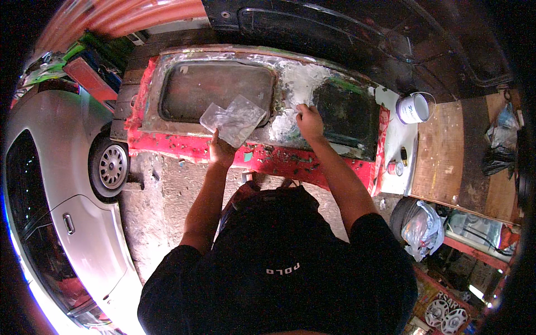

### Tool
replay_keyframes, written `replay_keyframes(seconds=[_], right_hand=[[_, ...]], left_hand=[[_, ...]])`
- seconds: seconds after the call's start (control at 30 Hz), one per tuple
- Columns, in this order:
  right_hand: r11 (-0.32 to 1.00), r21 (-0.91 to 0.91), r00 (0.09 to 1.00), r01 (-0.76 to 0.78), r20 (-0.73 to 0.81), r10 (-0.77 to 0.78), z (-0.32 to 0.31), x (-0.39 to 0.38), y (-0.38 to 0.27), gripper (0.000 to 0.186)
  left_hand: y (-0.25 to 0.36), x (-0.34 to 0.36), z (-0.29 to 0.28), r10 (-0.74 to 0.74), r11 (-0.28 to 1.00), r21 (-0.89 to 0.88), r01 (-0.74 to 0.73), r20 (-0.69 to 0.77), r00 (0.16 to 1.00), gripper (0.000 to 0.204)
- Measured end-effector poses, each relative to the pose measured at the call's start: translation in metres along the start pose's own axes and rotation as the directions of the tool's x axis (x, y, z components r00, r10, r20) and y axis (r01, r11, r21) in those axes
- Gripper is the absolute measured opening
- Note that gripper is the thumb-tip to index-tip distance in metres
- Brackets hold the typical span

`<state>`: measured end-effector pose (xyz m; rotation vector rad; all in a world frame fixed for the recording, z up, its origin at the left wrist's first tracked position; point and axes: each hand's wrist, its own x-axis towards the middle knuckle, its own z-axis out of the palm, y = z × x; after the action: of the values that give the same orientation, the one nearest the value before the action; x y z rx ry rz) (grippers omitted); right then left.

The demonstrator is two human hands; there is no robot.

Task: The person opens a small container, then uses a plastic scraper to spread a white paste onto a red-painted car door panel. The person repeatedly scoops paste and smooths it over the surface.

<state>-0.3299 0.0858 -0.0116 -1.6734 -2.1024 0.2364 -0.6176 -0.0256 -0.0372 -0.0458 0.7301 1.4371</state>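
Note:
My left hand (222, 151) is closed on the near edge of a clear plastic sheet (244, 115), whose surface carries whitish smears. That sheet is held above a vehicle panel (151, 111), a flat body part with a dark recessed window area at its left and another dark patch at its right. A broad patch of white filler (304, 75) covers the metal between them. My right hand (310, 124) is closed over the near part of this patch, fingers curled; whatever they hold is too small to make out. Red spotted cloth (273, 162) lies under the panel.
A white bucket (413, 109) and a small tin (395, 168) stand to the right, beside a wooden board (438, 156). A silver car (72, 184) is close on the left. A black vehicle body (357, 28) rises behind the panel. Plastic bags (424, 229) hang at the lower right.

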Motion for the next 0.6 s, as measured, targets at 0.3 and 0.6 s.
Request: replay_keyframes(seconds=[0.3,0.6], right_hand=[[0.978,-0.187,0.995,0.093,0.044,-0.086,0.024,0.005,0.000,0.024],[0.959,-0.216,0.974,0.184,0.168,-0.149,0.026,-0.016,-0.012,0.019]], left_hand=[[0.011,-0.008,0.001,-0.007,1.000,-0.018,0.008,0.030,1.000,0.055],[0.009,-0.005,-0.003,-0.042,0.999,-0.019,0.043,0.049,0.998,0.055]])
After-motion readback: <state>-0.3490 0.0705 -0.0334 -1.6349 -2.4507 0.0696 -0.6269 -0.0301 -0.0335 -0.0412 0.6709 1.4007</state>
